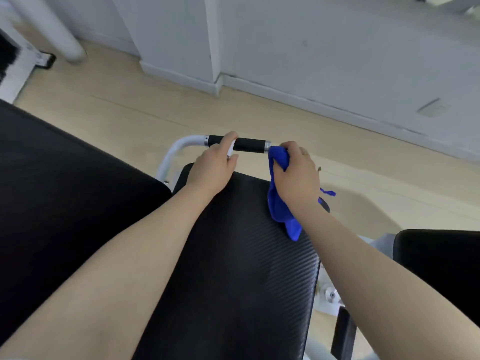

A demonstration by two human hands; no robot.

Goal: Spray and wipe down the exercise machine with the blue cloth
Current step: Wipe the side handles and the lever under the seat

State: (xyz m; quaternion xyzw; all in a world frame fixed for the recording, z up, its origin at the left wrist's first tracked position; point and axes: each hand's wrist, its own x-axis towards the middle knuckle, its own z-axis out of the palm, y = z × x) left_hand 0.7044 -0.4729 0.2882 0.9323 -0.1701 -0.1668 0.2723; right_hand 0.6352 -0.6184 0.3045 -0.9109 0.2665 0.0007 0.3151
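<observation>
The long black textured pad of the exercise machine [233,268] runs forward between both forearms, with bare pale wooden floor [130,113] beyond its far edge. There a white metal tube with a black foam grip [249,144] crosses. The left hand [213,165] curls around this grip. The right hand [296,172] clutches the crumpled blue cloth [279,203] against the grip's right end, and the cloth hangs down over the pad's right edge.

Soft even daylight, wide-angle edge warp
</observation>
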